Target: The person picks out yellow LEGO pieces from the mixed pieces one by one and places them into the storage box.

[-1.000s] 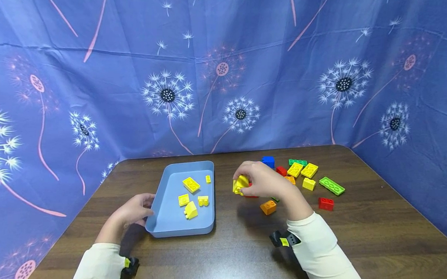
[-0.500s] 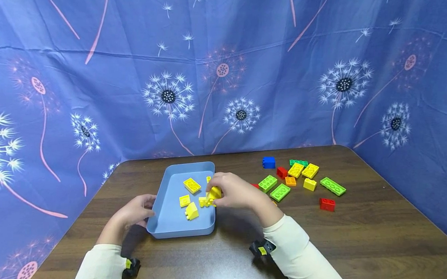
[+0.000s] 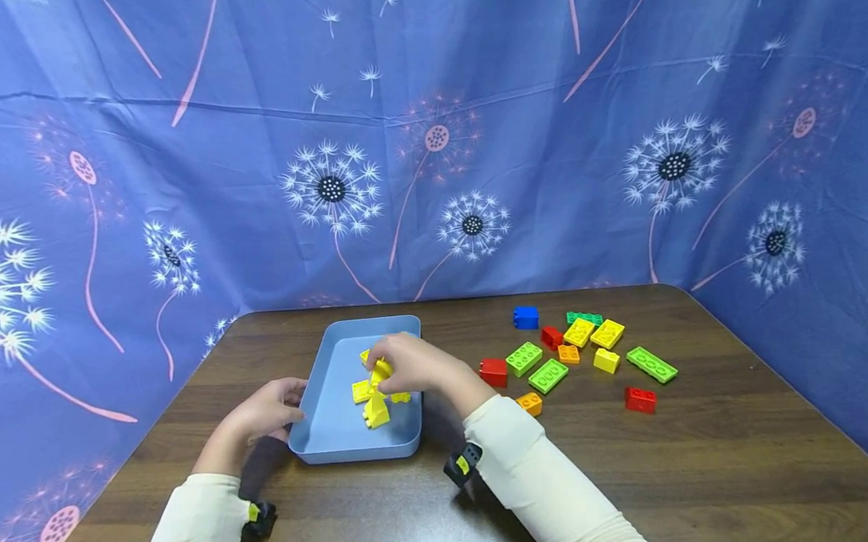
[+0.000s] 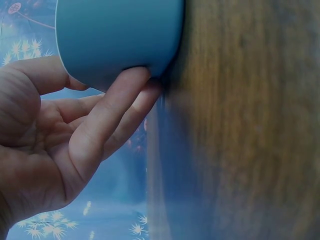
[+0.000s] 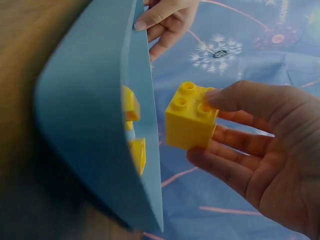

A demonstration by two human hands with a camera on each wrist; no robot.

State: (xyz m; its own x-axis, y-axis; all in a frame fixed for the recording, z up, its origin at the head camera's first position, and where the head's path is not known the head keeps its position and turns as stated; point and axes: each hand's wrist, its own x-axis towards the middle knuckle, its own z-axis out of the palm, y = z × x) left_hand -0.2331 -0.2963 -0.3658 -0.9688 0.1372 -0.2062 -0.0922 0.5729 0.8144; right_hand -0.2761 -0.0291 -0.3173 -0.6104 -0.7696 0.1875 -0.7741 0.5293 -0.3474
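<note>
My right hand (image 3: 418, 364) is over the tray, pinching a yellow toy building brick (image 5: 189, 127) between thumb and fingers. In the right wrist view the brick's studs show, above the rim. The blue tray (image 3: 356, 456) lies on the table, its left edge held by my left hand (image 3: 264, 410). Fingers (image 4: 107, 112) lie against the outer wall in the left wrist view, with the thumb at the rim. Inside the tray are several yellow pieces, among them a sloped brick (image 3: 376, 412) and a flat piece (image 3: 361, 391); the right hand partly hides others.
Loose bricks lie right of the tray: a red brick (image 3: 493, 373), an orange sloped brick (image 3: 530, 403), green plates (image 3: 548, 376), a blue brick (image 3: 526, 317), yellow pieces (image 3: 607, 334) and others. A patterned blue cloth (image 3: 553, 147) hangs behind the wooden table (image 3: 685, 471).
My right hand has carried the yellow brick leftward from beside the loose bricks, across the tray's right edge to above its middle. The left hand has stayed at the tray's left edge.
</note>
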